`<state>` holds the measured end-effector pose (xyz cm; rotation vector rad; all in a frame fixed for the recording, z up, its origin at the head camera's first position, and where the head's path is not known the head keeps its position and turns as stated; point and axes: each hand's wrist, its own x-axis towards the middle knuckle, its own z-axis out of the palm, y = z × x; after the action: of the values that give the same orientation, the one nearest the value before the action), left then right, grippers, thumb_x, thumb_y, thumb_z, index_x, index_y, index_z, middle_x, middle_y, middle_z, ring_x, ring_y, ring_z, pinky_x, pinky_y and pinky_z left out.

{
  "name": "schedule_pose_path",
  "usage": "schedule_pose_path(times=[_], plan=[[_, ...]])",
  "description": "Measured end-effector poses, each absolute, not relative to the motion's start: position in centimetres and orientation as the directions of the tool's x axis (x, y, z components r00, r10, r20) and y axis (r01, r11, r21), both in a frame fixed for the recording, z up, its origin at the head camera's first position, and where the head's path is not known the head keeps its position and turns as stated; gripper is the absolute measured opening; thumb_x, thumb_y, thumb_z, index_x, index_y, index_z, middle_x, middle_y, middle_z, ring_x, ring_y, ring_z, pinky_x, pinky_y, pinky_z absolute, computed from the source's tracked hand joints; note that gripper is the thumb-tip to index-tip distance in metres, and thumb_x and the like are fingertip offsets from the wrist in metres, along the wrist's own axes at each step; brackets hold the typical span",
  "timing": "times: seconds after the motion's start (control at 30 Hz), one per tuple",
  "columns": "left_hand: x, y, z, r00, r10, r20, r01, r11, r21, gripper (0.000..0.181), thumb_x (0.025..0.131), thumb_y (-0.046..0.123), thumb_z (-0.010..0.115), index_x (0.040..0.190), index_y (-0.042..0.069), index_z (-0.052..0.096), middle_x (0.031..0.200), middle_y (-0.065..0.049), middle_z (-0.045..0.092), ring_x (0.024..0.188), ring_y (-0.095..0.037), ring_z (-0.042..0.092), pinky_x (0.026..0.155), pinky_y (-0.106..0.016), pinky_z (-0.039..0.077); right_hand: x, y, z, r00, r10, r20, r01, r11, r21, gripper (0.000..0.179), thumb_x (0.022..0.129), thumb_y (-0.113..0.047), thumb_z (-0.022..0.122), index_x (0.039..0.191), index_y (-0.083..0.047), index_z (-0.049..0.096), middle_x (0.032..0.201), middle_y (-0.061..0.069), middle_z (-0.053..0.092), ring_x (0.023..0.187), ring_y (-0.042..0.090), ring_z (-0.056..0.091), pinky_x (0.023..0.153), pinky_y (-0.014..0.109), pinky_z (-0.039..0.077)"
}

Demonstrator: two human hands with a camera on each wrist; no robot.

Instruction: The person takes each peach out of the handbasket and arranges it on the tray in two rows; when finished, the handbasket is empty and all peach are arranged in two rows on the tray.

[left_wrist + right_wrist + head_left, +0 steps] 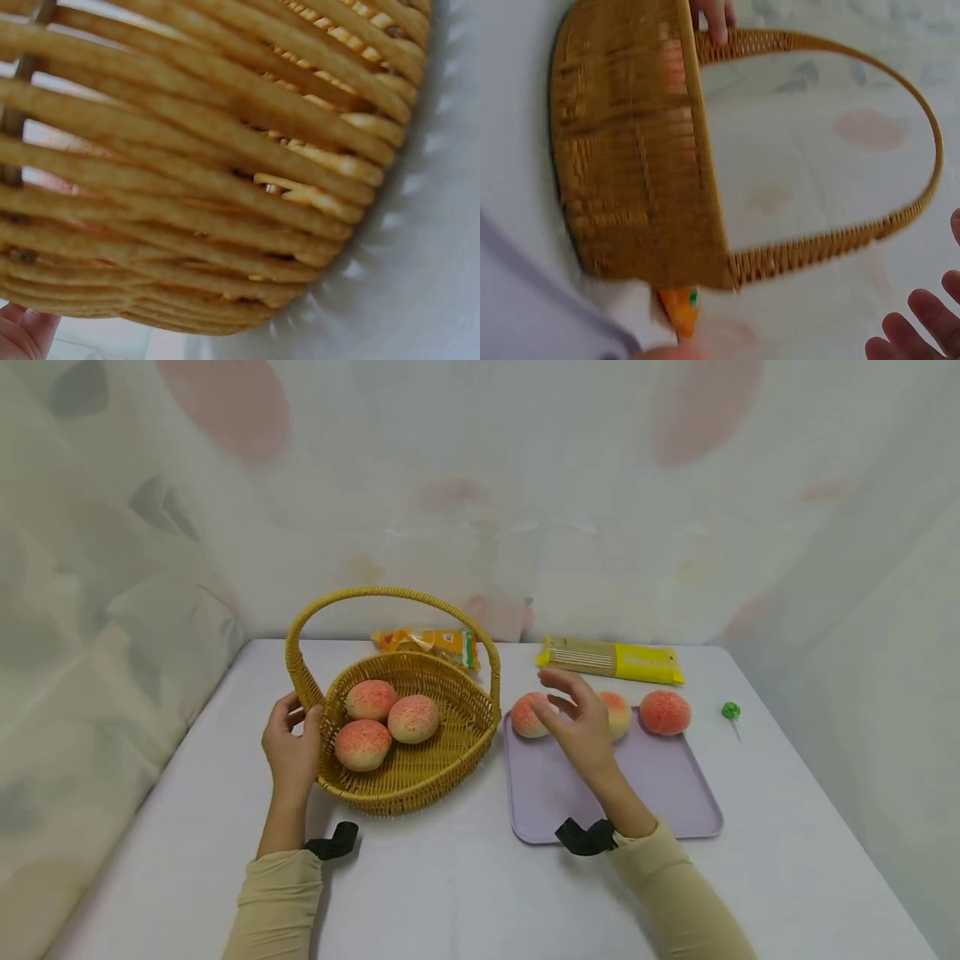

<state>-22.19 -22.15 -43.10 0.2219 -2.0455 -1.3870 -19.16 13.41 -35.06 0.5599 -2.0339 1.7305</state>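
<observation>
A yellow wicker basket (pixel 420 781) with a tall arched handle holds three pink-and-cream peaches (pixel 413 719) in its left half. At the basket's left side, my left hand (pixel 291 747) grips the rim by the foot of the handle, thumb on the near face and fingers behind. Over a lilac tray (pixel 622 835), my right hand (pixel 583 727) is raised with loosely curved, parted fingers and nothing in them. Along the tray's back edge lie three more peaches (pixel 665 712), the middle one partly behind the right hand. The right wrist view shows the basket (pixel 630 150) tilted sideways by the camera.
Behind the basket lies an orange snack packet (pixel 427 642). A yellow pack of noodles (pixel 611 660) rests behind the tray, and a green lollipop (pixel 731 712) to its right. White curtains (pixel 480 485) close off the table's back and sides.
</observation>
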Motion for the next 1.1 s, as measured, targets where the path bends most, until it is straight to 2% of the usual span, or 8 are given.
schedule_pose_path(times=[0.27,0.5,0.67,0.9,1.1], plan=[[-22.2,-22.0,-43.0,-0.786,-0.473,0.398,0.196,0.419,0.886,0.030,0.091,0.017,0.056,0.119,0.006,0.057,0.114,-0.008,0.059,0.100,-0.020,0.056,0.070,-0.019,0.044,-18.4,8.6,-35.6,-0.819,-0.142,0.556,-0.565,0.024,-0.825,0.034,0.079,0.012,0.064,0.111,0.015,0.053,0.108,0.030,0.055,0.103,0.042,0.052,0.084,0.054,0.044],[-22.2,-22.0,-43.0,-0.777,-0.479,0.408,0.204,0.422,0.884,0.030,0.091,0.018,0.057,0.119,0.007,0.058,0.113,-0.007,0.060,0.099,-0.018,0.056,0.068,-0.015,0.043,-19.7,4.9,-35.8,-0.855,-0.245,0.457,-0.484,0.065,-0.872,0.037,0.083,0.001,0.064,0.118,0.008,0.053,0.118,0.022,0.055,0.109,0.039,0.051,0.088,0.049,0.044],[-22.3,-21.8,-43.3,-0.788,-0.467,0.400,0.204,0.415,0.887,0.030,0.092,0.018,0.056,0.120,0.008,0.057,0.113,-0.008,0.059,0.100,-0.019,0.055,0.069,-0.017,0.043,-21.5,3.5,-37.0,-0.892,-0.265,0.367,-0.400,0.079,-0.913,0.040,0.085,-0.006,0.065,0.121,0.005,0.052,0.123,0.020,0.052,0.114,0.040,0.047,0.093,0.052,0.040],[-22.3,-21.8,-43.3,-0.786,-0.457,0.416,0.225,0.415,0.881,0.030,0.091,0.019,0.057,0.120,0.009,0.058,0.112,-0.007,0.060,0.100,-0.019,0.056,0.067,-0.015,0.044,-25.4,2.0,-40.1,-0.922,-0.303,0.241,-0.331,0.294,-0.897,0.048,0.084,-0.024,0.068,0.127,-0.010,0.053,0.128,0.007,0.051,0.117,0.030,0.046,0.092,0.046,0.041],[-22.0,-22.2,-43.1,-0.784,-0.454,0.423,0.237,0.410,0.881,0.030,0.091,0.014,0.056,0.119,0.005,0.057,0.113,-0.012,0.059,0.100,-0.023,0.055,0.065,-0.013,0.043,-27.0,0.6,-40.0,-0.916,-0.383,0.119,-0.286,0.415,-0.864,0.054,0.081,-0.028,0.071,0.129,-0.012,0.052,0.133,0.007,0.046,0.115,0.027,0.046,0.089,0.040,0.042]])
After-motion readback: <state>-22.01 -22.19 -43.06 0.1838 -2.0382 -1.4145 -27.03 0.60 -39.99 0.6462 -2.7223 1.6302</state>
